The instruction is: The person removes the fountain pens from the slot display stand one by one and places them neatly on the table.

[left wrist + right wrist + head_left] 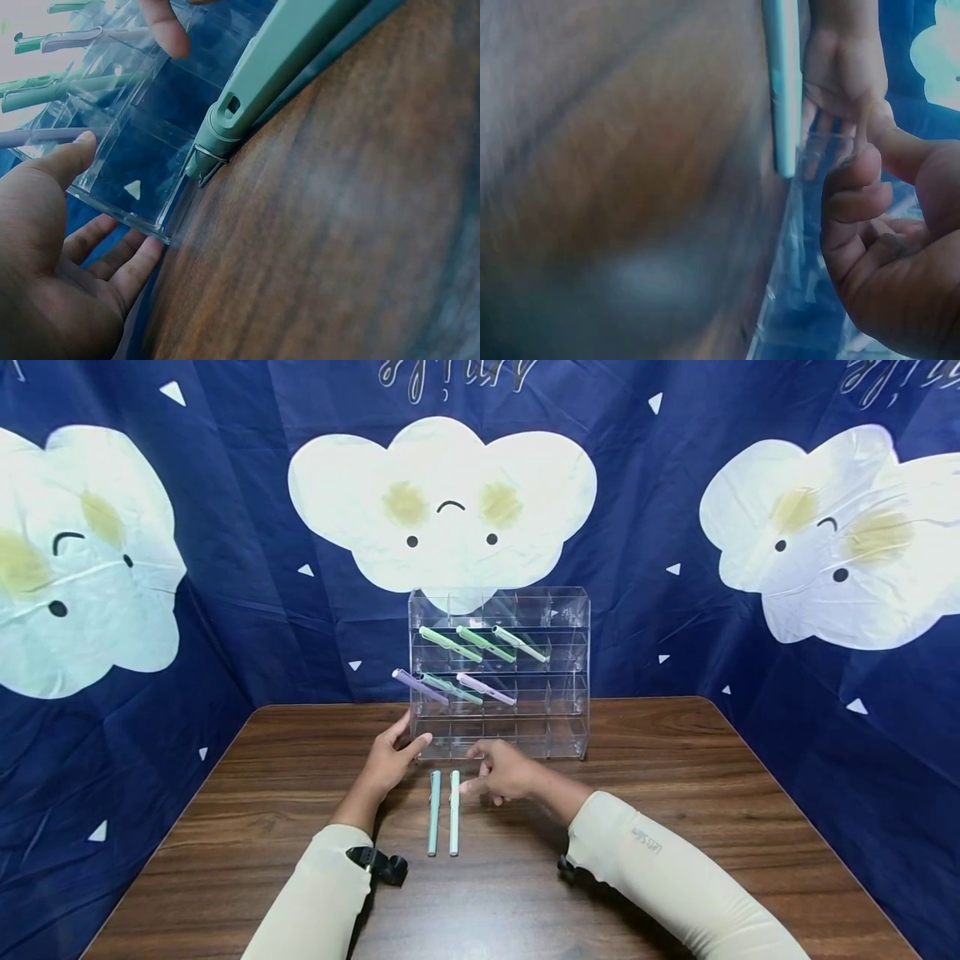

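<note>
A clear display rack (568,700) stands at the back of the table, pens slanting across two of its tiers. My left hand (388,763) holds its lower left corner, the thumb in front and the fingers behind the side panel (112,255). In front of the rack, a teal pen (434,814) and a pale mint pen (454,814) lie side by side on the wood. Just right of them hovers my right hand (506,772), index finger pointing left, the other fingers partly curled; nothing is between thumb and fingers (855,202).
The rack's upper pen tier carries a light green pen (450,644), a green pen (486,644) and a whitish pen (521,644). Below sit a purple pen (420,687), a darker green pen (452,688) and a lilac pen (487,689). A blue cloud-print curtain (315,635) surrounds the brown table (262,793).
</note>
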Available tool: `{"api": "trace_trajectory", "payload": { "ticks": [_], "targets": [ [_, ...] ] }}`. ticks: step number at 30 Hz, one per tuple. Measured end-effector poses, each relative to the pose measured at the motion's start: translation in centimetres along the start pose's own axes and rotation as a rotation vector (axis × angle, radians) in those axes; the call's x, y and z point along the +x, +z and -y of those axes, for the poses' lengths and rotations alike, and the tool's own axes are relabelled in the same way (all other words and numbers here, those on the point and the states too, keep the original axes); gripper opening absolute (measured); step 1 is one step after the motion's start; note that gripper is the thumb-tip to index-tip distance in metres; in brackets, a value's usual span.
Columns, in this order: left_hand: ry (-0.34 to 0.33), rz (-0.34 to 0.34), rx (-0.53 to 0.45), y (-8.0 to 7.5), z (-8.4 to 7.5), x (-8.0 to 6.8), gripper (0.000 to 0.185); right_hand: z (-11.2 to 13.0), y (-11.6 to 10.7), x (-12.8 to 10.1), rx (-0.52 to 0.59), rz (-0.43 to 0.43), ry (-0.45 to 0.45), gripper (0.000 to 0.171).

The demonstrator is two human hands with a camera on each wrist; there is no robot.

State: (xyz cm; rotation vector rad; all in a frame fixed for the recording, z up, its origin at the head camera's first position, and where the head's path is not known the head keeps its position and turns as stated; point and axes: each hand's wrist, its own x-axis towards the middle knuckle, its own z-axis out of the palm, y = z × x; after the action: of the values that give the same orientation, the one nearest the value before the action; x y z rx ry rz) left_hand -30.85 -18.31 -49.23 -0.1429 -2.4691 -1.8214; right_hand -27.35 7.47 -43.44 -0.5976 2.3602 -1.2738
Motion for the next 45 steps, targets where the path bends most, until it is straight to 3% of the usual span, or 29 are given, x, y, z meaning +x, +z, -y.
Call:
{"api": "trace_trajectory", "payload": {
  "ticks": [6, 13, 21, 30, 35, 45],
  "targets": [
    [0.004, 0.009, 0.008, 0.0, 0.1, 0.0, 0.076, 0.5, -2.1, 0.0, -0.054, -0.046, -0.009, 0.053],
    [0.006, 0.016, 0.026, 0.1, 0.1, -0.1, 0.076, 1.5, -4.3, -0.2, -0.094, -0.16, -0.088, 0.04],
    [0.003, 0.014, 0.018, 0.0, 0.1, -0.1, 0.077, 2.5, -5.7, 1.1, -0.057, -0.363, -0.17, 0.032],
    [0.014, 0.007, 0.017, 0.0, 0.2, 0.0, 0.076, 3.3, -6.3, 3.1, -0.155, -0.572, -0.198, 0.035],
    [0.014, 0.002, 0.03, -0.1, 0.3, 0.0, 0.076, 3.1, -6.1, 4.2, -0.204, -0.596, -0.174, 0.044],
    [0.014, 0.009, 0.033, -0.2, 0.2, 0.0, 0.078, 3.0, -5.5, 5.0, -0.183, -0.575, -0.128, 0.046]
  ]
}}
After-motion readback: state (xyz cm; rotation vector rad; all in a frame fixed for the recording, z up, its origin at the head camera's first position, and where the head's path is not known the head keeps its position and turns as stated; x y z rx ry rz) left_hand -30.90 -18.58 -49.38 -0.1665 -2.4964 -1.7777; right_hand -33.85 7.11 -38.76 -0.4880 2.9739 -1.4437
